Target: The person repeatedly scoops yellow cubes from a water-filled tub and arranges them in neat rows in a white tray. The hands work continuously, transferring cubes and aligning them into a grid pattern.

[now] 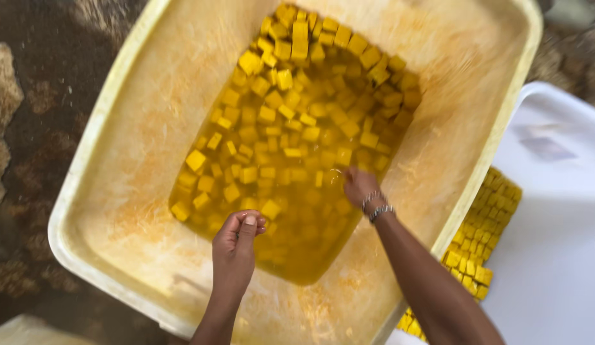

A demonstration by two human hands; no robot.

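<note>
Over a large cream plastic tub [128,191], seen from above, both hands of one person work w/ yellow cubes soaking in amber liquid [304,252]. Tub is tilted, so the liquid and the yellow cubes [297,121] pool toward one corner; upper walls are bare, stained orange.

Left hand [237,239]: held just above the liquid at the near edge of the pool, fingers [248,225] curled inward and pressed together w/ thumb, as if closed on something small. What it pinches, if anything, cannot be told; a loose cube lies just beside it.

Right hand [360,187]: wrist w/ metal bangles [376,206], fingers dipped at the liquid surface among submerged cubes. Motion blur hides whether fingers are spread or closed on a cube.

At right, a white tray [553,255] carries neat rows of drained cubes [479,239], partly hidden by the tub rim and right forearm. Dark mottled floor [35,128] around.

Step in hand (judgement): picking cubes out of the bath, mid-way — many left in the tub, some rows already laid on the tray. Next move prob. calls for a gentle pinch on one wet cube, lift clear to drip, then carry over the rim to the tray; the cubes look slippery, so grip should be light but sure.
</note>
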